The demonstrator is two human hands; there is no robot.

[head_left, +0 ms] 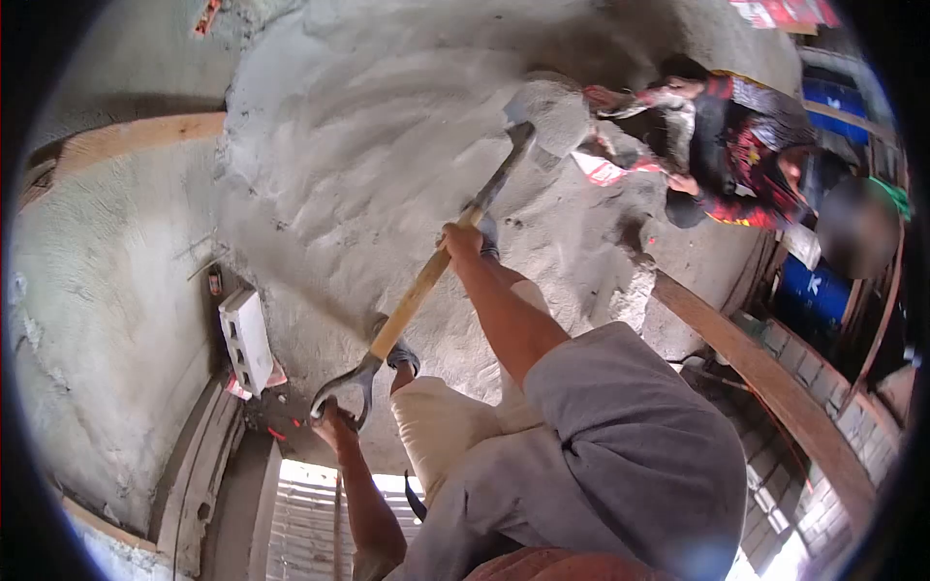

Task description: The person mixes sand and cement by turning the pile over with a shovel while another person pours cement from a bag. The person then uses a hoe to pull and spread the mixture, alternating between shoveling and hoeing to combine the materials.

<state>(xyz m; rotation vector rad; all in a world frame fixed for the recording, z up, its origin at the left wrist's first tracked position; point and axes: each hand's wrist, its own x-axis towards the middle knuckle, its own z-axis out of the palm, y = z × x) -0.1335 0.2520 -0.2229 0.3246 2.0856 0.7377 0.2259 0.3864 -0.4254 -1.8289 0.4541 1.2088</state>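
Observation:
A shovel [415,300] with a wooden shaft slants across the middle of the view. My left hand [334,424] is closed on its D-shaped grip at the lower left. Farther up, my right hand [462,242] wraps round the shaft near the metal socket. Grey sand [550,114] lies heaped on the blade, largely hiding it, at the mouth of a red and white sack [610,167]. Another person [751,145], bent over at the right, holds that sack with both hands. A broad heap of grey sand [358,165] spreads around the shovel.
My feet stand in the sand, beneath the shaft. A hollow concrete block [246,341] leans by the left wall [107,320]. A wooden beam [775,387] runs along the right side. Blue drums [812,290] stand behind the other person.

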